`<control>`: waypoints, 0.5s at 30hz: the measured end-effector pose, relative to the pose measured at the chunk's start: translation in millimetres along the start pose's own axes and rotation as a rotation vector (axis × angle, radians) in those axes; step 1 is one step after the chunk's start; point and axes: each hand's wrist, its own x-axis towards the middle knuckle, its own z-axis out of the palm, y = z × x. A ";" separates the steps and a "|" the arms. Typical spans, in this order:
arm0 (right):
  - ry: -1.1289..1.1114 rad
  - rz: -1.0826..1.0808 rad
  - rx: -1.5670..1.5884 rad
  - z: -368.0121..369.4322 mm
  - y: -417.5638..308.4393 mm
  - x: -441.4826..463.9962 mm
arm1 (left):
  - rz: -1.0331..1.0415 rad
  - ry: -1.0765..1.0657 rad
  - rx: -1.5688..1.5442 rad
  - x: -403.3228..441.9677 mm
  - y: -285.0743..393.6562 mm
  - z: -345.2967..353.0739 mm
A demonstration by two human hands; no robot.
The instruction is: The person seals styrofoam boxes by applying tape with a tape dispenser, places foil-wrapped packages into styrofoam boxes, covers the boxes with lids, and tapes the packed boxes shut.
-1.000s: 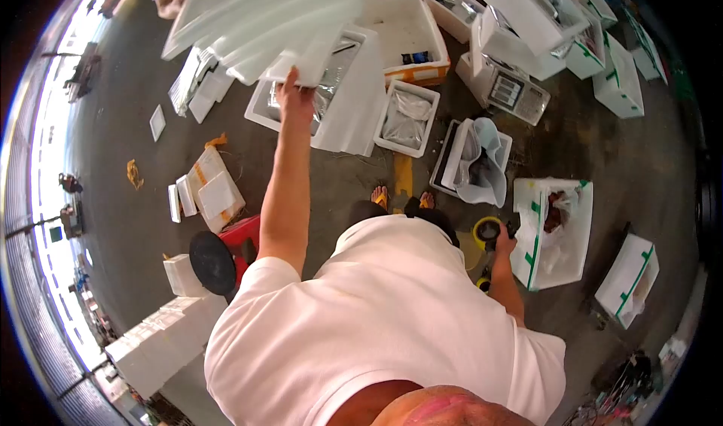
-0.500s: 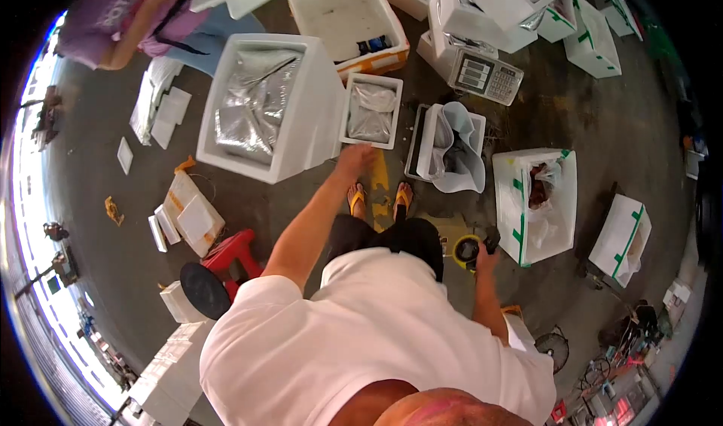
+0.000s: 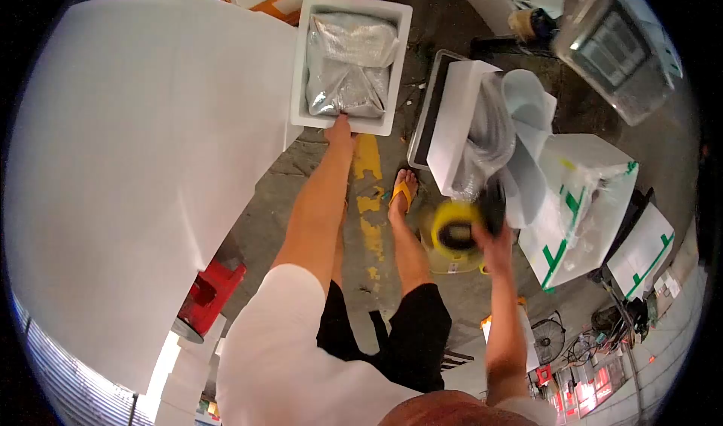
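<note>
My left hand (image 3: 341, 130) grips the near rim of a small white foam box (image 3: 298, 72), its fingertips over the edge. Inside that box lies a silvery foil pouch (image 3: 350, 65). On the right, my right hand (image 3: 493, 241) is closed around a black tape dispenser (image 3: 491, 206) with a yellow roll, blurred by motion. Just beyond it stands a white box (image 3: 459, 117) with bubbly silver liner and grey-white sheets (image 3: 527, 125) sticking out.
A large white foam box (image 3: 143, 162) fills the left side. A weighing scale (image 3: 614, 50) is at the upper right, above a green-taped box (image 3: 580, 208). A red stool (image 3: 211, 298) stands lower left, a fan (image 3: 548, 339) lower right.
My left hand has let go of the white sheet and now holds the small foam box's rim. The view has come lower and closer to the boxes. The tape dispenser stays in my right hand.
</note>
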 end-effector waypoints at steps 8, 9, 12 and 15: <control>-0.257 -0.503 -0.235 170.1 -184.9 326.6 | 0.224 0.088 0.169 -12.3 -11.8 -36.8; -0.263 -0.501 -0.232 175.9 -183.2 332.4 | 0.226 0.095 0.170 -8.6 -19.4 -56.0; -0.670 -0.421 -0.835 210.9 -154.9 347.9 | 0.147 0.078 0.309 -9.0 -36.2 -153.6; -0.639 -0.271 -0.758 265.9 -68.2 232.6 | 0.227 0.191 0.432 -37.9 -34.0 -298.2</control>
